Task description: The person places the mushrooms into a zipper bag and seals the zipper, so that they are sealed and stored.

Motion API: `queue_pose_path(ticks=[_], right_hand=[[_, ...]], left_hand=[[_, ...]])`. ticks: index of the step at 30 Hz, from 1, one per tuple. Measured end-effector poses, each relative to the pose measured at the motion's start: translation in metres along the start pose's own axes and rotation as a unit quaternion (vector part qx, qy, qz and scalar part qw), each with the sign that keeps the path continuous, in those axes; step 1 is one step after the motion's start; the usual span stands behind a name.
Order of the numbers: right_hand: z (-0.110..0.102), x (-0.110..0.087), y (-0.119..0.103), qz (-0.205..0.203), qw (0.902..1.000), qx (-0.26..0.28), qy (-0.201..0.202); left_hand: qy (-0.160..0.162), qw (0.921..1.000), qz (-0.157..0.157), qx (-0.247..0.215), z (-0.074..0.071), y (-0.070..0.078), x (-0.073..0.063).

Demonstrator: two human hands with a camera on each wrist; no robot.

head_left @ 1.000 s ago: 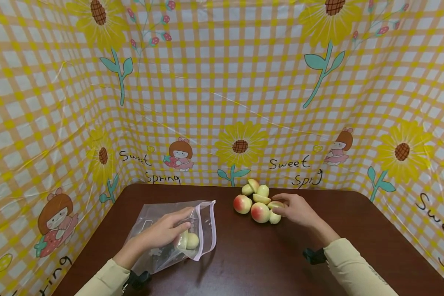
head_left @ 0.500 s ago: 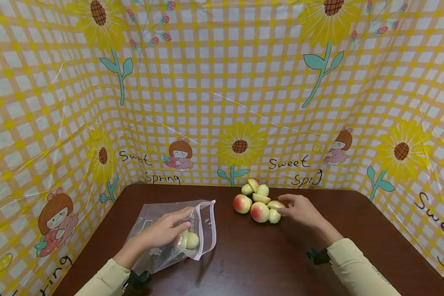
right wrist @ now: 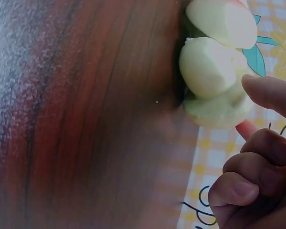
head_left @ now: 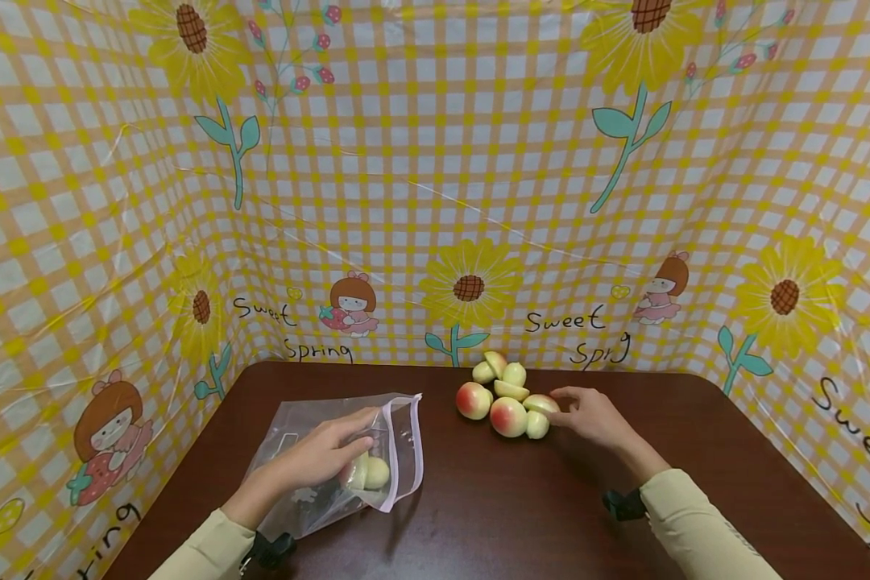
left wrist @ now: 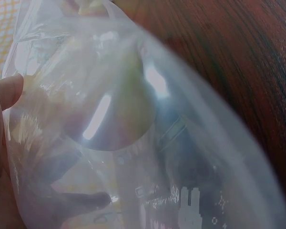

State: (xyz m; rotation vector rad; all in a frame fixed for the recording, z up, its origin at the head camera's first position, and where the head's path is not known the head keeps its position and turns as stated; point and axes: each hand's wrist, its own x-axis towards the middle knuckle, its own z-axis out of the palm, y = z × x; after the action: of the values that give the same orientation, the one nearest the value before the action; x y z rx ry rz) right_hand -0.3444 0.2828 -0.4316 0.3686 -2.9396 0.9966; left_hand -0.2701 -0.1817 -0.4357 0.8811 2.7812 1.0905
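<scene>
Noted at near left on dark brown wood-grain table (head_left: pixel 471 515): clear plastic zip bag with pale lilac edging (head_left: pixel 419 451), mouth toward right, glossy pale-green fruit pieces (head_left: pixel 377 474) inside. Across its top, left hand (head_left: pixel 322 451), fingers fairly straight, resting on film; any pinch on film: cannot tell. Farther right: right hand (head_left: pixel 594 415), thumb and forefinger pinching edge of red-blushed pale-green half-fruit (head_left: pixel 541 403), other fingers curled. Touching half-fruit on near side: smooth pale-green round piece (head_left: pixel 537 425). Just left: red-and-cream peach-like fruit (head_left: pixel 508 416). Beyond table: yellow-and-white checked sunflower sheet (head_left: pixel 362 201).
</scene>
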Motion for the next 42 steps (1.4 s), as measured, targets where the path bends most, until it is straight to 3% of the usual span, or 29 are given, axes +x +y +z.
queue_pose_path(ticks=[16,28,42], right_hand=[[0.007,0.005,0.003,0.010,0.9999,0.002,-0.003],[0.011,0.009,0.005,-0.005,1.0000,-0.003,-0.002],[0.012,0.006,0.008,-0.002,0.9999,0.003,0.010]], left_hand=[[-0.004,1.0000,-0.001,-0.001,0.000,-0.003,0.001],[0.000,1.0000,0.008,-0.001,-0.001,-0.002,-0.001],[0.000,1.0000,-0.007,-0.001,-0.001,0.001,-0.002]])
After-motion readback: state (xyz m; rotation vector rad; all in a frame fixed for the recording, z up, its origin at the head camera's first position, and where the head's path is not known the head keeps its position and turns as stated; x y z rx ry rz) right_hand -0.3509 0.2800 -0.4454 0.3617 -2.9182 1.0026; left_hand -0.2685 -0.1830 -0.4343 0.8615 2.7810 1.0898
